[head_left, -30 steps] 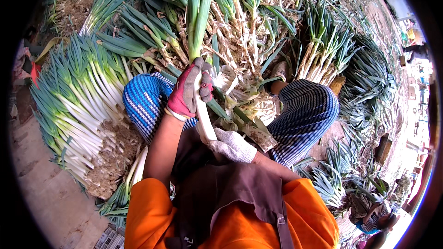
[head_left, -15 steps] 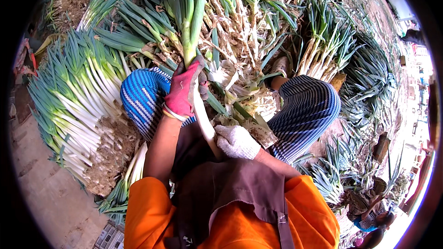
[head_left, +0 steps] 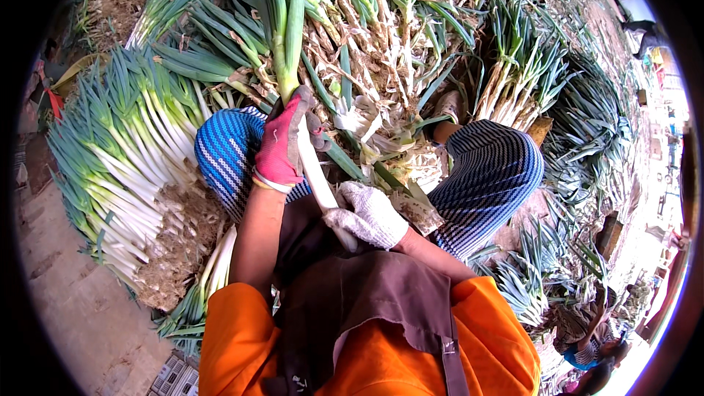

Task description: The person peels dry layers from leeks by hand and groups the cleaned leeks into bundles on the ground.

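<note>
My left hand (head_left: 283,139), in a red glove with a grey palm, is closed round the middle of a long leek (head_left: 315,176). Its green leaves point away from me and its white shank slants down toward my lap. Lower down, my right hand (head_left: 372,216), in a white knitted glove, grips the shank near the root end, thumb laid across it. The root tip rests against my brown apron (head_left: 367,286). Beyond both hands lies a heap of untrimmed leeks (head_left: 374,37) with dry outer leaves, and peeled skins (head_left: 407,165) lie between my knees.
A fanned row of clean white leeks (head_left: 132,169) with soil-caked roots lies at my left. Past my right knee stand another bundle (head_left: 513,73) and a dark green leaf pile (head_left: 587,132). A person (head_left: 590,341) is at the lower right. A grey crate (head_left: 176,375) sits lower left.
My left hand and the leek's leafy top have shifted slightly left. My right hand's thumb has come over the shank, now gripping it near the root end.
</note>
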Demonstrator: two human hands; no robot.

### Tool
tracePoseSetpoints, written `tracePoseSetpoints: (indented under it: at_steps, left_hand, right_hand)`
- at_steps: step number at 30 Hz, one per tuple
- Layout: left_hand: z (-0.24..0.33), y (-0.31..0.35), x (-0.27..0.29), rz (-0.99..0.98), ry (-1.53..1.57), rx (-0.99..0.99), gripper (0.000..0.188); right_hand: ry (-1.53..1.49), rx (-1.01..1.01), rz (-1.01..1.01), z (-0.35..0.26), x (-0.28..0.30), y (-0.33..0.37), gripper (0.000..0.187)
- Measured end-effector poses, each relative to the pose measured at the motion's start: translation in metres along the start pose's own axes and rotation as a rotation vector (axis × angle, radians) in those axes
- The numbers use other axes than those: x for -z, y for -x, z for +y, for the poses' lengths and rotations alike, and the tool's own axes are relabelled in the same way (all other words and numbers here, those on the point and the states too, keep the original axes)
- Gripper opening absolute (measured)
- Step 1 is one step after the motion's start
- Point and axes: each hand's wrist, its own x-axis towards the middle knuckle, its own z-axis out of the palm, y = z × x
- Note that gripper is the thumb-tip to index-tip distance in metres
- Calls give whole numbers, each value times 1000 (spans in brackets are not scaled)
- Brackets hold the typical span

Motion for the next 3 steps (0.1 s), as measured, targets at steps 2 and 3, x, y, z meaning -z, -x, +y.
tracePoseSetpoints:
  at_steps: [2,3]
  left_hand:
    - [-3,-2,10,-112,114,-21,38]
    - [-3,-4,13,-93,124,-26,40]
  right_hand:
    - [-120,-69,27,12,-6,-2,49]
    - [-178,-103,40,25,-11,-4,51]
